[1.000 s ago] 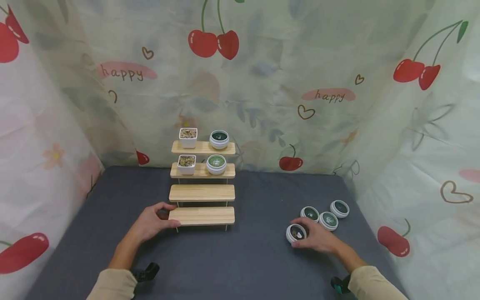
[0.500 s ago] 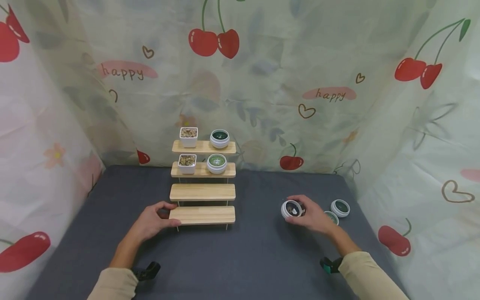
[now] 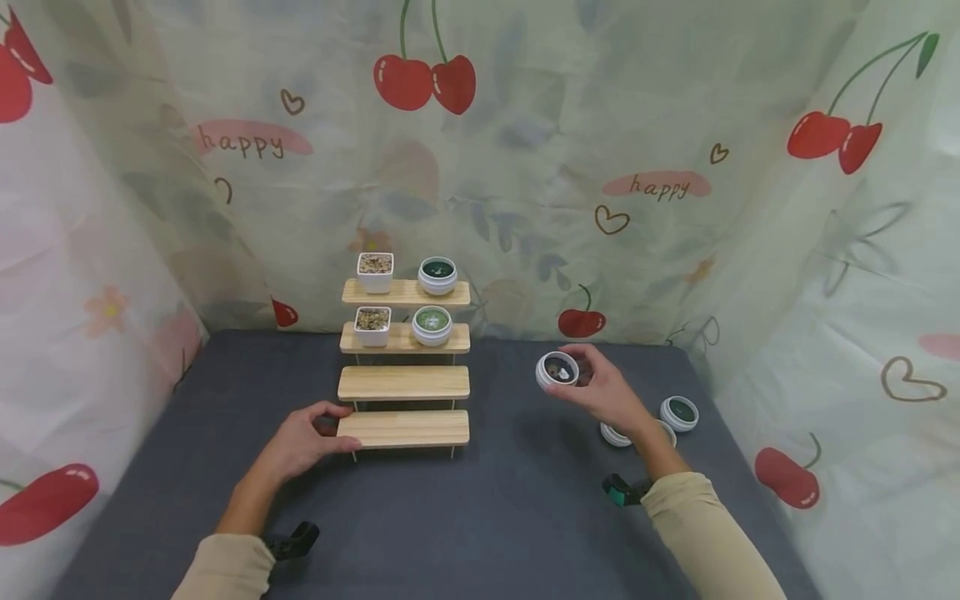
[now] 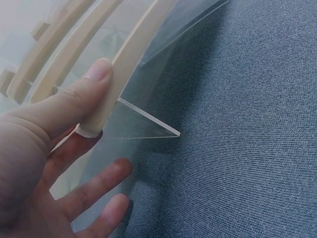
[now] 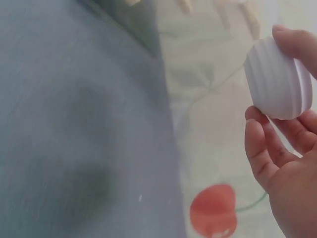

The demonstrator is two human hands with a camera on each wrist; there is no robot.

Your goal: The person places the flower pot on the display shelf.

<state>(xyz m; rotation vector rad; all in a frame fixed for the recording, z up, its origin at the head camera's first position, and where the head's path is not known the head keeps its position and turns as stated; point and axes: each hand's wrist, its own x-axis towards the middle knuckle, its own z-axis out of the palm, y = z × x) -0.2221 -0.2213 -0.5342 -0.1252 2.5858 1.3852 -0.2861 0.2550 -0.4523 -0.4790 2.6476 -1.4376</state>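
A small round white pot (image 3: 557,369) with dark contents is in my right hand (image 3: 607,396), held up over the dark table right of the stand. The right wrist view shows its ribbed white side (image 5: 275,82) between thumb and fingers. My left hand (image 3: 303,446) pinches the left end of the lowest wooden shelf (image 3: 412,429) of a four-step display stand. In the left wrist view the thumb (image 4: 81,94) lies over the board and a finger is under it, the other fingers spread loose. A clear support (image 4: 148,116) stands below the board.
On the upper two shelves are two square white pots (image 3: 374,275) and two round ones (image 3: 437,277). More round pots (image 3: 679,413) stand at the right of the table (image 3: 465,525), partly behind my right forearm. A printed cloth (image 3: 510,167) encloses the back and sides.
My right hand has lifted the round pot off the table, away from the other pots, and carried it leftward and farther back. The left hand stays on the lowest shelf.
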